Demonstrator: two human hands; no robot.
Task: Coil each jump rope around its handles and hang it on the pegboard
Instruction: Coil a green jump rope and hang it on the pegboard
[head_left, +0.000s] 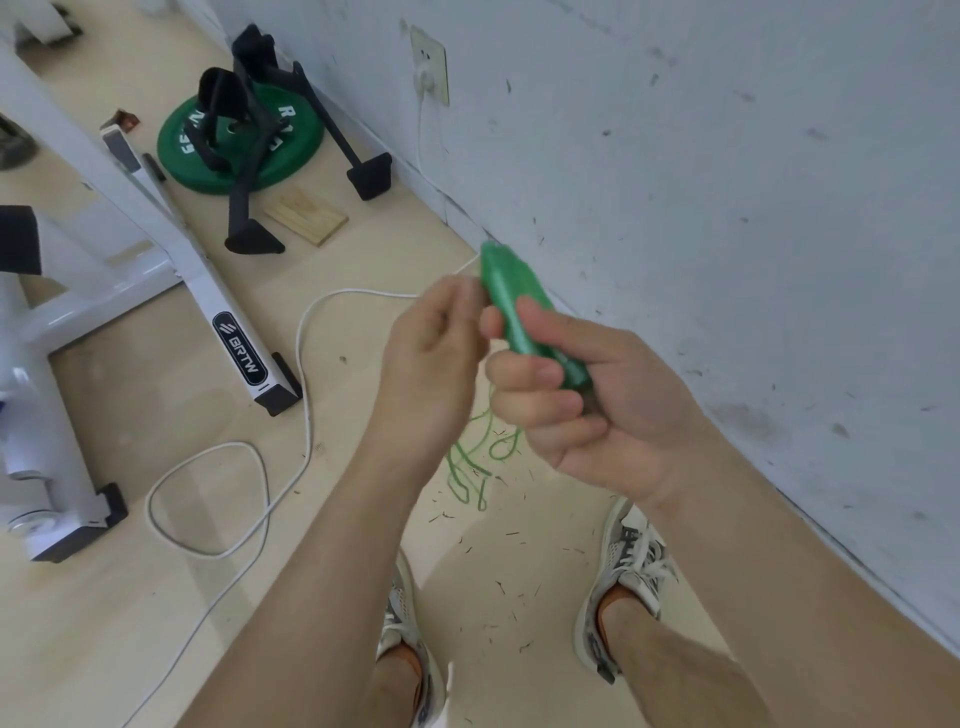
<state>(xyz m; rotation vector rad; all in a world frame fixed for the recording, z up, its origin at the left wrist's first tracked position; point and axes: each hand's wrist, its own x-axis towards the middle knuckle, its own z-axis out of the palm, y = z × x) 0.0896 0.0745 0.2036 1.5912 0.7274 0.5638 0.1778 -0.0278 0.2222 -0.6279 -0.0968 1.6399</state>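
My right hand (587, 395) grips the green jump rope handles (511, 296), held together and pointing up and away toward the wall. My left hand (436, 343) is right beside them, its fingers pinched near the handles' upper part; the thin rope between its fingers is too blurred to make out. The green rope (475, 462) hangs below my hands and lies in loose loops on the wooden floor in front of my feet. No pegboard is in view.
A scuffed white wall (727, 182) runs along the right. A white cable (306, 384) snakes over the floor from a wall socket (430, 67). A white machine frame (208, 280), a green weight plate (244, 140), black stands and a wooden block (306, 215) lie at the left.
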